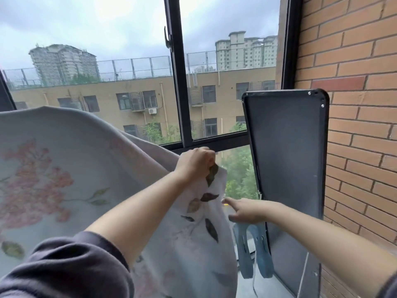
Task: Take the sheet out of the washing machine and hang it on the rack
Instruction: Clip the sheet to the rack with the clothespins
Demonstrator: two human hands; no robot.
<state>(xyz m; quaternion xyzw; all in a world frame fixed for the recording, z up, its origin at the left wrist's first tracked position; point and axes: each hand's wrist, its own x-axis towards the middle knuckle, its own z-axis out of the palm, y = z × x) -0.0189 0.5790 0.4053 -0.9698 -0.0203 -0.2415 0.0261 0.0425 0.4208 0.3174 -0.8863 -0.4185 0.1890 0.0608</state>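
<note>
Sheet point(64, 168) hung draped high at left, before window point(178, 82). Left hand point(196, 163) clenched bunched edge; right hand point(247, 211) reached flat, holding nothing, just beside hem. Likely soft, damp-heavy, floppy; best gripped along edge, corners.

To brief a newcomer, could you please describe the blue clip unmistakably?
On the right, a tall black panel stands by the brick wall. Left of its lower part, under the right hand, is the blue clip: pale blue and two-legged, unlike the flowered sheet beside it.
</note>
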